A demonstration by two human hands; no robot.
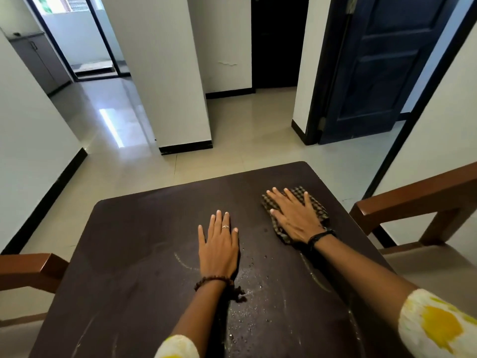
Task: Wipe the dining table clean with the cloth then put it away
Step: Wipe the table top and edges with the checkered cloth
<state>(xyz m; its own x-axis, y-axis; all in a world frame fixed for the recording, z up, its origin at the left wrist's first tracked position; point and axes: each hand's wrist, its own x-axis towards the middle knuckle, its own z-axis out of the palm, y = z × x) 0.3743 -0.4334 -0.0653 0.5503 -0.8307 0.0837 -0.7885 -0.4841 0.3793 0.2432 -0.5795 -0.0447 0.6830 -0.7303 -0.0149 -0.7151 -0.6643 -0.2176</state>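
My right hand (294, 218) lies flat with the fingers spread on the checked cloth (318, 206), pressing it to the dining table (134, 244) toward the far right part of the top; I read that open palm as the way to keep the folded cloth bearing evenly on the wood while it is pushed, since nothing is pinched or bunched. My left hand (219, 244) is also flat, palm down and fingers nearly together, resting bare on the middle of the table and holding nothing, which I take as a brace for leaning forward. Between and behind the two hands the dark surface carries water droplets (247, 306) and pale curved streaks (183, 262), so by my judgement the wiping is partway through and the near middle still wants a pass. A beaded bracelet (214, 280) sits on the left wrist and a dark band (321, 236) on the right; neither touches the cloth. Nothing else stands on the top, so the sweep is free to every edge. A wooden chair (402, 202) stands just beside the right edge and another chair (28, 270) at the left, both apart from the hands. Beyond the far edge are pale floor tiles (232, 130), a white pillar (167, 73) and a blue door (382, 60), where I see no obvious place for the cloth.
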